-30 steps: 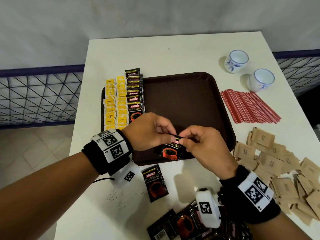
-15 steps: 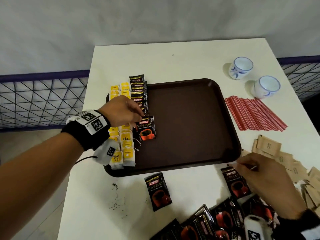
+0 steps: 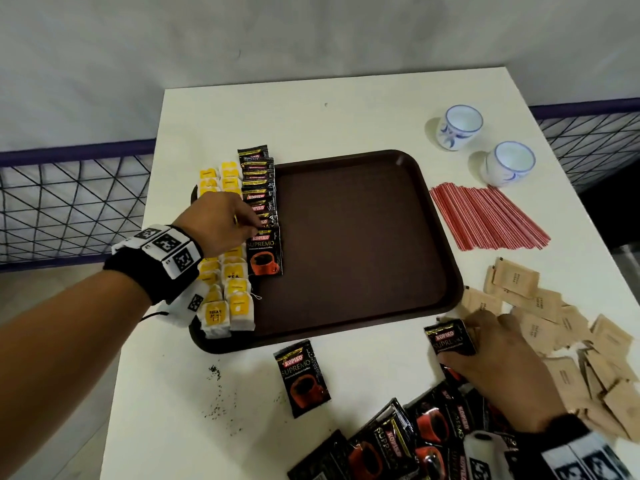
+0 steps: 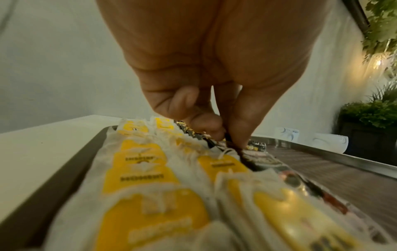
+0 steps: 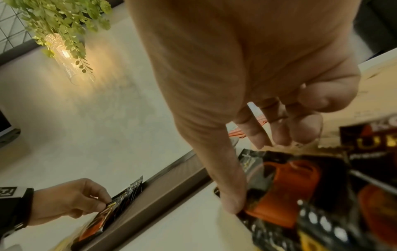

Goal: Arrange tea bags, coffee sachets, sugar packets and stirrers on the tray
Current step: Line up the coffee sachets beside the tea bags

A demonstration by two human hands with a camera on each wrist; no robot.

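Two grips busy: left hand (image 3: 221, 220) pinches top edge of thin, slick black foil coffee sachet (image 3: 265, 252) on brown plastic tray (image 3: 446, 271); right hand (image 3: 498, 358) pinches another sachet (image 3: 450, 341) w/ thumb, near-right tabletop (image 3: 242, 116).

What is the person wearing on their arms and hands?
Bare hands, no sleeves. The left wrist has a black band carrying white blocks printed with black square codes, plus a thin black cord. The right wrist wears a similar black band with white coded blocks.

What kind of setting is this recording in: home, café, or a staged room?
Probably a staged indoor room, though I cannot be sure: a plain white table against a bare wall, a wire-mesh barrier alongside it, and leafy plants hung around a glass lamp.
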